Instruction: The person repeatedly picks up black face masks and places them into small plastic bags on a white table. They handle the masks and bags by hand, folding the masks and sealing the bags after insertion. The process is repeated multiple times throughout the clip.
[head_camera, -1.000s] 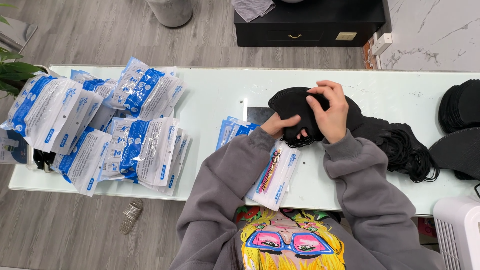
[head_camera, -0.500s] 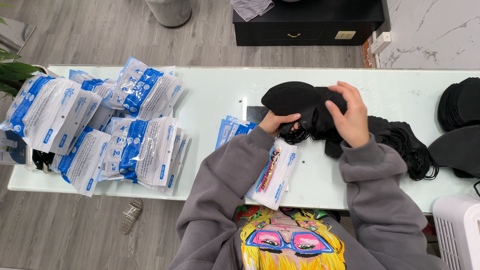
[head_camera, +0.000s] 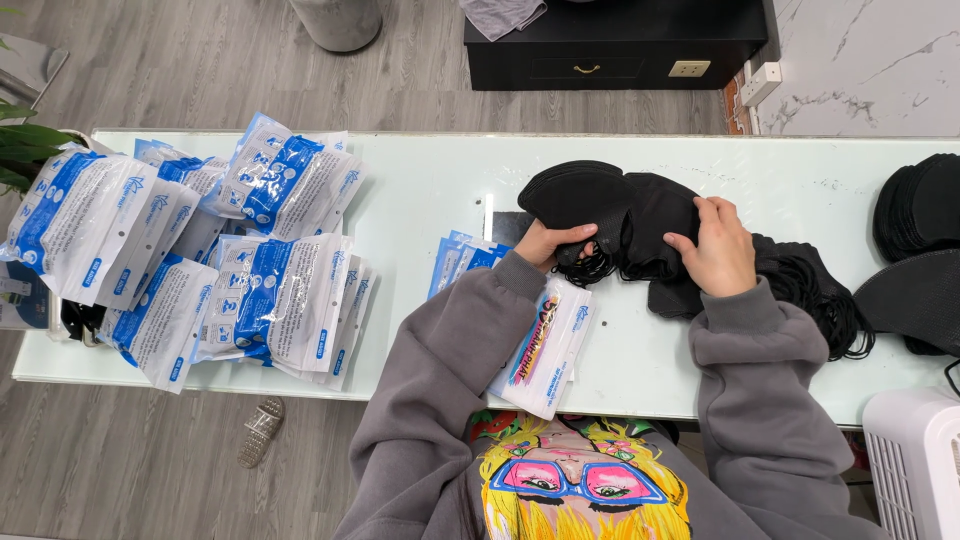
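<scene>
My left hand (head_camera: 556, 243) grips the near edge of a stack of black face masks (head_camera: 610, 205) held just above the pale glass table (head_camera: 430, 190). My right hand (head_camera: 717, 248) presses on the right side of the same stack, fingers curled over it. More black masks with tangled ear loops (head_camera: 810, 290) lie under and right of my right hand. An empty white and blue mask packet (head_camera: 545, 345) lies under my left forearm, with flat blue packets (head_camera: 460, 258) beside it.
Several filled white and blue packets (head_camera: 200, 250) are heaped on the table's left half. Further black mask stacks (head_camera: 920, 210) sit at the right edge. A white appliance (head_camera: 915, 460) stands at the lower right. A black cabinet (head_camera: 615, 45) is behind the table, a sandal (head_camera: 260, 432) on the floor.
Both hands have turned the mask stack and shifted it slightly left and away; my right hand slid from the stack's top to its right side.
</scene>
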